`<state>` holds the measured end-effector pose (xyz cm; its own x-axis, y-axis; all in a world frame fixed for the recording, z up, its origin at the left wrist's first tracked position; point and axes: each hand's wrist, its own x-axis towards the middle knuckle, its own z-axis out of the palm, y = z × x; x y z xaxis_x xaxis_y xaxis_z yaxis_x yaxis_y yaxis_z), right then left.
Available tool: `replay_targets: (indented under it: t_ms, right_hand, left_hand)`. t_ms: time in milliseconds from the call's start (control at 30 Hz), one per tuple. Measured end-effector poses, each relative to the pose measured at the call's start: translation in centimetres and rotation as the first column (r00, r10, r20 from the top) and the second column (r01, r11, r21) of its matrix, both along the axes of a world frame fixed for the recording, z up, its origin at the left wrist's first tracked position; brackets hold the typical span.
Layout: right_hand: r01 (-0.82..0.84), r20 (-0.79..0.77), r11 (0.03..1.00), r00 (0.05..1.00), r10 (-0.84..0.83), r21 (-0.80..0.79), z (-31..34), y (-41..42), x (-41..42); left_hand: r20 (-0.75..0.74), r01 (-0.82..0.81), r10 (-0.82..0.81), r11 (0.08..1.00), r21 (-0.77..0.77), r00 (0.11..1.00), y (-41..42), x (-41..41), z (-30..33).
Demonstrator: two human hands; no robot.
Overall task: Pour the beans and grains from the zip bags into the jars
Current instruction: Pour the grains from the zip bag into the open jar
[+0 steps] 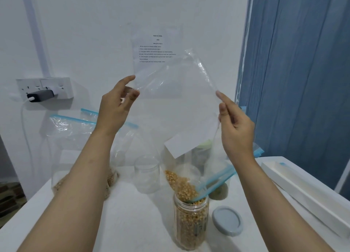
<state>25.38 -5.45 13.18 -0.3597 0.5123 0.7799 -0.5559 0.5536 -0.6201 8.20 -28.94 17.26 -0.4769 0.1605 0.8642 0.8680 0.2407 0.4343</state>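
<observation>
I hold a clear zip bag (178,104) upside down above the table. My left hand (115,108) pinches its upper left corner, and my right hand (234,127) pinches its right edge. The bag's blue zip mouth (214,181) points down into an open clear jar (191,223). Yellow corn kernels (181,183) slide from the bag into the jar, which is nearly full. A white label shows on the bag's lower part.
A grey lid (227,220) lies right of the jar. An empty clear jar (146,174) stands behind it. More zip bags (75,130) with grains lean at the left. A long white box (306,195) lies at the right, and a wall socket (45,89) is at the left.
</observation>
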Motion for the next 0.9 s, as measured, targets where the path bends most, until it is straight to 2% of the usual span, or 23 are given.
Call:
replay_targets:
  t_ms: [100,200,267,633,900]
  right_hand:
    - [-0.002,-0.028,1.0,1.0,0.002,-0.02,-0.4,0.0,0.0]
    - [-0.01,-0.03,1.0,1.0,0.009,-0.026,-0.7,-0.1,0.0]
    - [-0.015,-0.027,1.0,1.0,0.014,-0.027,-0.7,-0.1,-0.1]
    - [-0.025,0.01,1.0,1.0,0.025,-0.004,-0.1,0.0,0.6]
    - [-0.016,0.022,1.0,1.0,0.016,-0.003,0.0,-0.2,0.8]
  left_hand:
    - [0.111,0.006,-0.018,0.994,0.105,0.994,0.1,-0.3,-1.8]
    - [0.212,0.069,-0.119,0.971,0.229,0.97,1.0,0.0,-3.4]
    - [0.24,0.056,-0.123,0.962,0.266,0.963,1.4,0.0,-3.6]
    - [0.193,0.038,-0.09,0.966,0.255,0.977,1.0,-0.1,-1.2]
    - [0.217,0.022,-0.076,0.97,0.242,0.973,0.9,0.0,-0.7]
